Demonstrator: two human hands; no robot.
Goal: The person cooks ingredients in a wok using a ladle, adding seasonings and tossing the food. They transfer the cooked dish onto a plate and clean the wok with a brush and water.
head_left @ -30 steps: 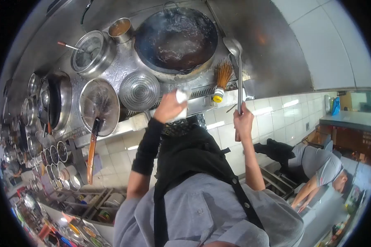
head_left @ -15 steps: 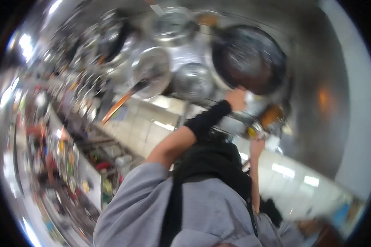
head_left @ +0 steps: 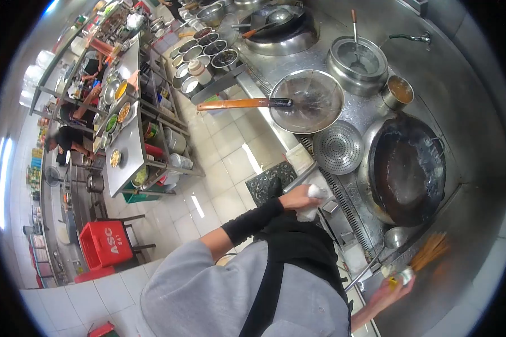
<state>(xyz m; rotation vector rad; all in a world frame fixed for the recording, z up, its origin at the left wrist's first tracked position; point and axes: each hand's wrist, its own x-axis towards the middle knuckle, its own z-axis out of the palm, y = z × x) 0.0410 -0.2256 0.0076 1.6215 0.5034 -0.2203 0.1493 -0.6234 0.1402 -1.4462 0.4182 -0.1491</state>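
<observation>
My left hand (head_left: 297, 197), below a black wristband, is closed around a crumpled white cloth (head_left: 311, 205) beside the front edge of the stove. At the lower right, my right hand (head_left: 389, 294) grips a bamboo wok brush (head_left: 430, 251) by its wrapped white and yellow end, with the bristles pointing up and away. Close by, a ladle (head_left: 396, 237) rests with its long handle slanting toward me. Beyond it a dark wok (head_left: 407, 168) sits on its burner, its inside wet-looking. A perforated steel skimmer (head_left: 337, 147) lies to the left of the wok.
A wood-handled strainer (head_left: 307, 101) overhangs the stove edge. Behind stand a steel pot (head_left: 357, 64), an orange-brown filled container (head_left: 399, 92) and another wok (head_left: 281, 33). Several seasoning pots are at upper left. Prep tables (head_left: 123, 160), a red crate (head_left: 107, 244) and people are further left.
My left hand has moved from the wok's near rim back toward my body, with the white cloth in it. My right hand still holds the brush, now further right. The view has turned.
</observation>
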